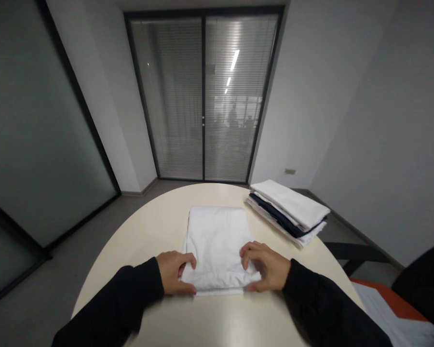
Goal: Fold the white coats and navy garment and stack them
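Note:
A folded white cloth (219,241) lies flat on the table in front of me, its layers showing along the near edge and some wrinkles there. My left hand (175,273) grips its near left corner, with the fingers bent at the side and the thumb along the near edge. At the near right corner, my right hand (264,267) holds the cloth between curled fingers and thumb. The exact contact of some fingertips is hidden by the cloth and the hands.
The round cream table (144,224) carries a stack of folded cloths (289,207), white and dark blue, at its far right. Beyond its right edge are a black chair part (358,251) and white cloth (379,308) on an orange surface. A glass door (204,96) with blinds stands behind.

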A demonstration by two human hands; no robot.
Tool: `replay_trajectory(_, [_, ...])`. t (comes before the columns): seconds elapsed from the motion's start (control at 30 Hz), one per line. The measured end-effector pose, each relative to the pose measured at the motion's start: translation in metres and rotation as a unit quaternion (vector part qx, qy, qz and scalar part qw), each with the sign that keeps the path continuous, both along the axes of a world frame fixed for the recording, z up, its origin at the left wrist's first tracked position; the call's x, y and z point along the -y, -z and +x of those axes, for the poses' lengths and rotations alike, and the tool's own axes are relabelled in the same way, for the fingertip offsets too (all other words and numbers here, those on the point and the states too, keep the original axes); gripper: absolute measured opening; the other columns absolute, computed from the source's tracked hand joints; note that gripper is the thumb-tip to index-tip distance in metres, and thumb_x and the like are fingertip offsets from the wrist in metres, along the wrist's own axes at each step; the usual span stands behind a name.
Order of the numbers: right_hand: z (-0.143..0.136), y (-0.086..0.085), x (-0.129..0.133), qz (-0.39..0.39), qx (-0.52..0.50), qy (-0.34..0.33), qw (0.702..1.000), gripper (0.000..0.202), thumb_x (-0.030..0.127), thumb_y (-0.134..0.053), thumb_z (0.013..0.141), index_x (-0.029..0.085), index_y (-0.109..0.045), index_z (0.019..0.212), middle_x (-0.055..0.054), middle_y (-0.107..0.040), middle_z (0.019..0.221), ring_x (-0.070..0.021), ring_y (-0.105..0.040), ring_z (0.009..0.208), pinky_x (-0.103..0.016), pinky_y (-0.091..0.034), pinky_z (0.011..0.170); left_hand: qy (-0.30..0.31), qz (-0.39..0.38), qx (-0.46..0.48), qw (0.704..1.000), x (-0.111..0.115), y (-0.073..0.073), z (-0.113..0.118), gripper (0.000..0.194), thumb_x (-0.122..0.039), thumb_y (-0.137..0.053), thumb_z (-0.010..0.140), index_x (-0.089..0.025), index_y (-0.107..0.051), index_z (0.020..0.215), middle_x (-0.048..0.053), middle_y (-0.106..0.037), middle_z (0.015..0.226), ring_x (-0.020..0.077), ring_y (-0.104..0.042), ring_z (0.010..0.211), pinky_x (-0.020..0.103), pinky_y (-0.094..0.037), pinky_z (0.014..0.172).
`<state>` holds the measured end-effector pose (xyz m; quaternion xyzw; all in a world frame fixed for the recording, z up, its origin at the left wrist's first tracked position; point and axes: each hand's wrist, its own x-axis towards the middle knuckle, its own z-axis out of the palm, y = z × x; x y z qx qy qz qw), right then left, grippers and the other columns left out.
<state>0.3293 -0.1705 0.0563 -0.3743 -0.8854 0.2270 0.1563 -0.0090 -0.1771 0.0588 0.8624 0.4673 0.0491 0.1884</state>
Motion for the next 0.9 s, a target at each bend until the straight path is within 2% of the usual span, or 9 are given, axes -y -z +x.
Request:
replay_trajectory(0.13, [-0.014,-0.009,0.007,0.026,0.027,0.001,0.999,0.035,0.028,-0.080,0.053,0.021,-0.059,0.080,0.002,-0.060,0.079,-0.0161,-0.055,0.076,-0.031,-0.038,0.081,0.003,0.113,-0.035,0.993,0.012,-0.005,0.009,0.056,-0.053,-0.082,0.050,-0.028,-0.064,0.097,0.003,-0.055,0.096,0.0240,-0.056,0.086,0.030,-0.041,0.068])
replay_trajectory(0.27, [-0.020,-0.005,0.008,0.007,0.037,-0.015,0.999,0.025,0.019,-0.072,0.054,0.021,-0.056,0.073,0.006,-0.055,0.066,-0.0103,-0.048,0.060,-0.024,-0.037,0.065,0.079,0.162,0.002,0.984,0.014,-0.003,0.014,0.040,-0.037,-0.083,0.054,-0.024,-0.064,0.086,0.006,-0.049,0.108,0.0262,-0.049,0.098,0.034,-0.041,0.077])
replay_trajectory(0.33, [-0.019,0.000,0.007,-0.003,0.038,-0.019,0.999,0.021,0.018,-0.071,0.056,0.021,-0.059,0.073,0.006,-0.056,0.066,-0.0096,-0.048,0.060,-0.022,-0.037,0.062,0.119,0.166,0.021,0.979,0.012,-0.001,0.014,0.033,-0.032,-0.081,0.059,-0.023,-0.063,0.085,0.006,-0.052,0.106,0.0250,-0.049,0.097,0.034,-0.040,0.078])
replay_trajectory(0.43, [-0.016,0.006,0.005,-0.055,0.034,-0.019,0.998,0.018,0.028,-0.075,0.060,0.019,-0.065,0.072,0.005,-0.059,0.066,-0.0089,-0.050,0.057,-0.020,-0.037,0.055,0.159,0.138,0.039,0.977,0.008,0.005,0.013,0.031,-0.044,-0.078,0.065,-0.023,-0.064,0.083,0.004,-0.057,0.093,0.0226,-0.051,0.089,0.033,-0.039,0.074])
replay_trajectory(0.5, [-0.015,0.008,0.006,-0.101,0.019,-0.023,0.994,0.024,0.041,-0.074,0.067,0.017,-0.067,0.070,0.003,-0.059,0.061,-0.0084,-0.050,0.053,-0.020,-0.036,0.051,0.181,0.097,0.069,0.976,0.004,0.010,0.012,0.032,-0.054,-0.068,0.075,-0.022,-0.064,0.075,0.004,-0.060,0.083,0.0199,-0.054,0.082,0.032,-0.039,0.071])
replay_trajectory(0.57, [-0.014,0.010,0.006,-0.120,-0.006,-0.036,0.992,0.034,0.048,-0.066,0.076,0.015,-0.067,0.064,0.003,-0.056,0.054,-0.0078,-0.047,0.048,-0.020,-0.034,0.048,0.188,0.061,0.107,0.974,-0.001,0.013,0.012,0.040,-0.053,-0.054,0.086,-0.020,-0.062,0.064,0.003,-0.059,0.074,0.0158,-0.054,0.071,0.029,-0.039,0.065])
replay_trajectory(0.7, [-0.008,0.015,-0.004,-0.077,-0.050,-0.008,0.996,0.037,0.039,-0.052,0.087,0.015,-0.067,0.064,0.003,-0.052,0.049,-0.0081,-0.043,0.045,-0.021,-0.031,0.046,0.106,0.114,0.204,0.967,-0.022,0.017,0.007,0.038,-0.039,-0.043,0.093,-0.018,-0.060,0.066,0.004,-0.058,0.074,0.0130,-0.052,0.063,0.027,-0.041,0.062])
replay_trajectory(0.8, [-0.001,0.021,-0.021,0.004,-0.088,0.117,0.989,0.027,0.035,-0.051,0.088,0.016,-0.067,0.076,0.002,-0.055,0.055,-0.0104,-0.047,0.050,-0.022,-0.035,0.049,-0.041,0.184,0.279,0.942,-0.051,0.027,-0.003,0.024,-0.029,-0.042,0.093,-0.018,-0.063,0.095,0.007,-0.062,0.093,0.0161,-0.057,0.079,0.029,-0.047,0.072])
replay_trajectory(0.9, [0.006,0.029,-0.041,0.093,-0.139,0.226,0.960,0.024,0.034,-0.048,0.089,0.018,-0.064,0.098,-0.002,-0.061,0.072,-0.0144,-0.054,0.062,-0.026,-0.044,0.058,-0.141,0.208,0.306,0.918,-0.087,0.050,-0.016,0.031,-0.020,-0.041,0.089,-0.019,-0.058,0.116,0.009,-0.061,0.114,0.0175,-0.060,0.092,0.032,-0.050,0.081])
